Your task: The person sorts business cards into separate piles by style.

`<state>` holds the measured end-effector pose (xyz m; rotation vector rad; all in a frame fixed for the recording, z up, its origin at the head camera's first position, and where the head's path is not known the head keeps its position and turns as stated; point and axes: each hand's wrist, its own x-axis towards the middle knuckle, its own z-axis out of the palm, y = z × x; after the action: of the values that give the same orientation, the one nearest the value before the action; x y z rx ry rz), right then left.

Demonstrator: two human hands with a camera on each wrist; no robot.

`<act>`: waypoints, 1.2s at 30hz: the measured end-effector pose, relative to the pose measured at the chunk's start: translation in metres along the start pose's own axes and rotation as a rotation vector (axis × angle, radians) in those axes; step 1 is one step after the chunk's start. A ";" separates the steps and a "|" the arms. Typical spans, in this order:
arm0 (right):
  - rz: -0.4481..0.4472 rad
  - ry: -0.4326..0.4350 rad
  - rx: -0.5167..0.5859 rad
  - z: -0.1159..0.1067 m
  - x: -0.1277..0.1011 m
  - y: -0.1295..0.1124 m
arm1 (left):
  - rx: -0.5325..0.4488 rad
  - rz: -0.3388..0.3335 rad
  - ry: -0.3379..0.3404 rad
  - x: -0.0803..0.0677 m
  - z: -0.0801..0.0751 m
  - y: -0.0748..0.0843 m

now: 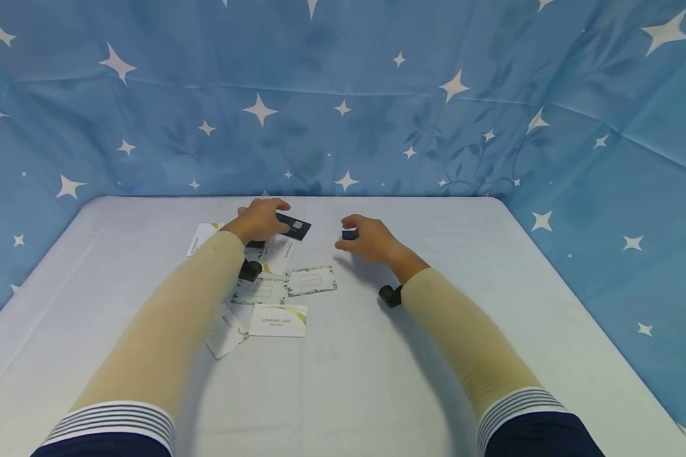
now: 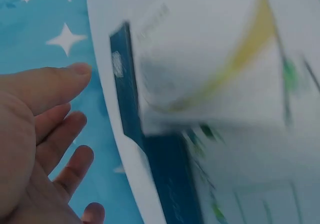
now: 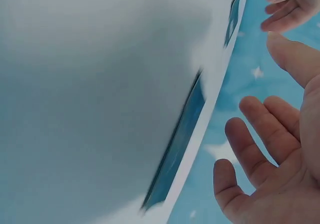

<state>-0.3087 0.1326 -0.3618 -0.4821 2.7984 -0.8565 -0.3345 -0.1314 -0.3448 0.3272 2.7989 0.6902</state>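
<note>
Blue star-print cloth (image 1: 343, 95) hangs all round me, and below it a pale grey table (image 1: 491, 330) fills the head view. My left hand (image 1: 258, 220) is out at about eleven o'clock from the table's middle, palm down, hovering over a dark navy card (image 1: 294, 226) that pokes out at its three o'clock side; from above the fingertips look close to that card, but I cannot tell whether they touch it. The left wrist view shows my fingers (image 2: 60, 149) loose and spread, thumb out, gripping nothing, with the navy card's edge blurred just beside them. My right hand (image 1: 371, 240) sits at about one o'clock, well apart from the left, knuckles up; at its eleven o'clock tip is a small dark blue piece (image 1: 349, 234), right by the thumb and forefinger. The right wrist view shows those fingers (image 3: 260, 134) relaxed and open, so whether they pinch the piece I cannot tell. Under and beside my left forearm lie scattered white cards: a leaf-bordered card (image 1: 311, 280) towards the centre, another leaf-bordered one (image 1: 260, 291) at its nine o'clock, a white card with a gold curve (image 1: 277, 320) at six o'clock from those, and a tilted white card (image 1: 226, 332) touching its left corner. One more white card (image 1: 202, 237) lies at nine o'clock from my left hand.
</note>
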 end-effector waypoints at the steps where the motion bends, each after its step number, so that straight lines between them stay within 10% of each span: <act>1: -0.007 -0.007 -0.004 0.002 0.003 -0.006 | -0.001 -0.007 -0.002 -0.001 -0.001 -0.004; 12: -0.007 -0.044 -0.131 0.026 0.041 -0.038 | 0.005 -0.037 -0.033 0.007 -0.001 -0.032; 36: 0.100 -0.073 -0.164 0.052 0.068 -0.053 | 0.022 -0.043 -0.112 0.024 0.004 -0.035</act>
<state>-0.3452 0.0404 -0.3788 -0.3846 2.8105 -0.5801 -0.3617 -0.1529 -0.3695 0.2988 2.7011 0.6117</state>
